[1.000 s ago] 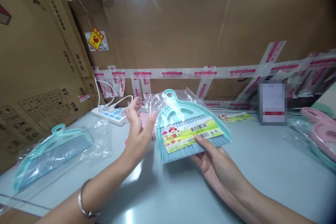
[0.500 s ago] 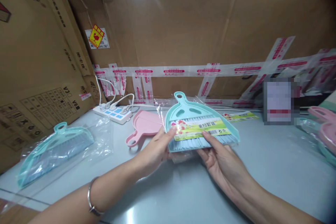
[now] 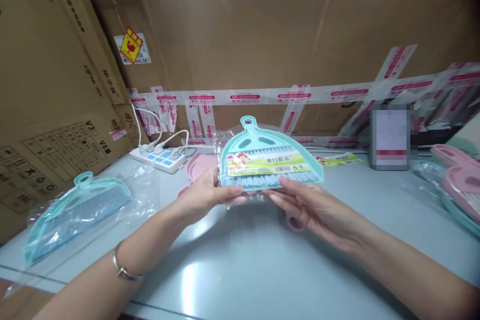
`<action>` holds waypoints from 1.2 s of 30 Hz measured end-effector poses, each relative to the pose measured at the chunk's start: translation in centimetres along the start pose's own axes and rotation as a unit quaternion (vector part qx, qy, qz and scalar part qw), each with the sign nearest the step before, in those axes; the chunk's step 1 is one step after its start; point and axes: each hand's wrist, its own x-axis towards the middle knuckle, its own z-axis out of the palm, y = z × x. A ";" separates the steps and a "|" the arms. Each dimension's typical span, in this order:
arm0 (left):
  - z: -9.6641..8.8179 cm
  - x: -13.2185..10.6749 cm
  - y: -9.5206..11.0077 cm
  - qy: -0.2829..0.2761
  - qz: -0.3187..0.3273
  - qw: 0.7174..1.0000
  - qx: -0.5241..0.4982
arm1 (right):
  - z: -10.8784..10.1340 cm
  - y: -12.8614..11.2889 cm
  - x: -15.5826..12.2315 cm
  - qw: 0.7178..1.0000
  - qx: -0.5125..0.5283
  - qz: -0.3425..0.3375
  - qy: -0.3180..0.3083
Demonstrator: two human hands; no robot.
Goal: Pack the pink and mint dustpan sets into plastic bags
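At the frame's centre, the left hand is closed on the lower-left corner of the teal dustpan; the right hand pinches its lower edge. It is probably light, stiff, with slippery film; hold the rim, not the bristles.

Left hand and right hand gripping a bagged teal dustpan, brush and label at centre, table beneath, pink dustpan and power strip at nine o'clock, bagged set at eight, blurred device at three, box at twelve.
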 end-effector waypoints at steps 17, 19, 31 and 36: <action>-1.4 0.0 0.8 0.069 -0.038 0.993 0.082 | -0.9 -0.5 0.6 0.994 -0.042 -0.101 -0.021; -1.3 0.1 1.0 0.087 -0.045 0.990 0.104 | -0.8 -0.4 0.7 0.995 -0.026 -0.091 0.012; -1.6 -0.4 0.7 0.017 0.171 0.963 0.209 | -1.2 -0.5 1.1 0.996 -0.004 -0.082 0.025; -0.7 0.2 0.0 0.142 0.234 0.934 0.230 | -1.8 -0.3 1.3 0.988 -0.054 -0.141 -0.032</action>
